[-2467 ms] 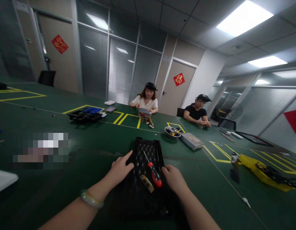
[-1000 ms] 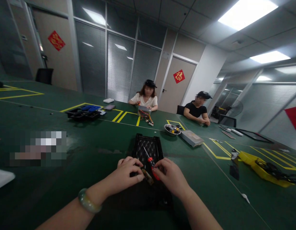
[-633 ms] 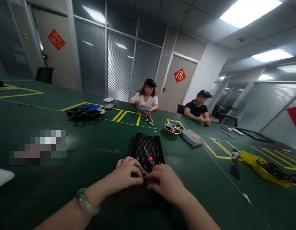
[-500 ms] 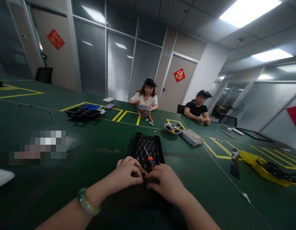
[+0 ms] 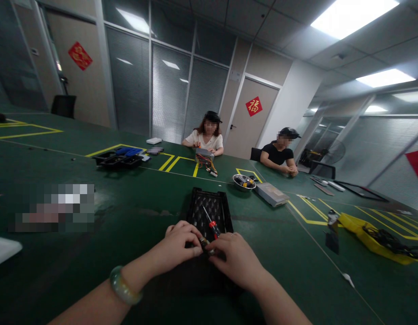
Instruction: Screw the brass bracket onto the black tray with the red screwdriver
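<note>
A small part with brass-coloured and dark areas is pinched between the fingertips of both hands; fingers cover most of it, so its kind cannot be made out. My left hand is closed on its left side, with a jade-like bangle on the wrist. From the other side my right hand grips it, fingers bent. Both hands are over the near part of a black tray with a bumpy dark lining. Inside the tray lies a screwdriver with a red and black handle, its shaft pointing away, close to my right fingers.
Beyond the tray stand a metal bowl of small items and a grey box. A yellow tray with black cables is at right, black trays at far left. Two people sit across the green table, one at a wired box.
The hands stay together over the tray. My right hand has shifted slightly, and the small part shows a little differently between the fingertips. The screwdriver has not moved.
</note>
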A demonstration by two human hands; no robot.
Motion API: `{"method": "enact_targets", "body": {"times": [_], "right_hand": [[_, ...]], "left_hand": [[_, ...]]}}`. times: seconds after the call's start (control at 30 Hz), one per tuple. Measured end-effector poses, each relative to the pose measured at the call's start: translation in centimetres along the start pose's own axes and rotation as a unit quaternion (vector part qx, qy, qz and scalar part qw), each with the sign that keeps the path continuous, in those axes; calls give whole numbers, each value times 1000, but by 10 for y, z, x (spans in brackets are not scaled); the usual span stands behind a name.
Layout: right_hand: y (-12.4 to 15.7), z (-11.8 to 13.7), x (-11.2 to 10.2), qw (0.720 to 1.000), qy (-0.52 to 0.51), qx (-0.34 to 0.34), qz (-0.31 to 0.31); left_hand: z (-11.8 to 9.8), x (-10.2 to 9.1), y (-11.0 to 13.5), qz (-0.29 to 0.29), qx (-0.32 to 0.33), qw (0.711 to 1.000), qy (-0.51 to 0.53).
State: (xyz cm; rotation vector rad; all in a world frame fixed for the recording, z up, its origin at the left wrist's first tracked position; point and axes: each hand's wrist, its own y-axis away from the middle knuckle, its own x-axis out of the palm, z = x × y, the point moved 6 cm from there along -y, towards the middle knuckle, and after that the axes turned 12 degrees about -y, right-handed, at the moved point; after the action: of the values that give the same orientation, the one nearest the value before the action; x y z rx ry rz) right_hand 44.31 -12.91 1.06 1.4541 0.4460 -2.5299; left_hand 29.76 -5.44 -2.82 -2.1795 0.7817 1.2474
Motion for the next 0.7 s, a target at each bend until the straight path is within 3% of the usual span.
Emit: {"method": "enact_targets", "body": {"times": [0.43, 0.6, 0.7], "right_hand": [[-1, -5, -3, 999, 7, -12, -30], [-1, -11, -11, 997, -15, 12, -79], [0, -18, -16, 992, -27, 34, -117]], "left_hand": [[2, -6, 5, -82, -5, 996, -17], [13, -18, 6, -160, -72, 984, -28], [20, -20, 6, -166, -101, 980, -39]]}}
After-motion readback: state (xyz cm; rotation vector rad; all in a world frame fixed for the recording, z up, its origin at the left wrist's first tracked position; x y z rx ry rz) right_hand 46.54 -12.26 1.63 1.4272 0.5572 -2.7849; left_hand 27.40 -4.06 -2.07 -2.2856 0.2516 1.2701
